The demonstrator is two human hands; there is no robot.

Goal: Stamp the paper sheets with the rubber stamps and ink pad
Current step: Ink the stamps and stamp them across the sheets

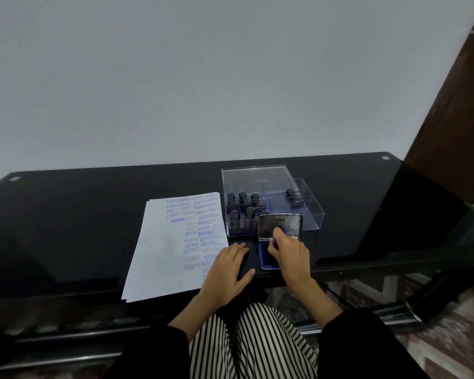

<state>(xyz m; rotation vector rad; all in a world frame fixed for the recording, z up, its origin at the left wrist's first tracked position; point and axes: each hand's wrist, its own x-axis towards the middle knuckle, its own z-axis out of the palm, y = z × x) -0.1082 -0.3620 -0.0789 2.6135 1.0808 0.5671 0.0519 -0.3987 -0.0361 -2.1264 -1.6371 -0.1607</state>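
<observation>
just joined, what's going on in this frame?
A seated person is partway through a stamping job at a black table. The right hand is over the open ink pad, fingers curled down at the blue surface in front of its raised lid; whether they hold a stamp is hidden. The left hand lies flat at the right edge of the paper sheets, whose top sheet carries many blue impressions. More stamps stand in the clear box behind the pad.

Room reads as a home or small office; which, cannot tell. Evidence: black glass bench [93,214] against a plain pale wall [203,77], stamped paper sheets [159,255] on it, dark wooden door frame [449,119] at right, patterned floor [435,337].
</observation>
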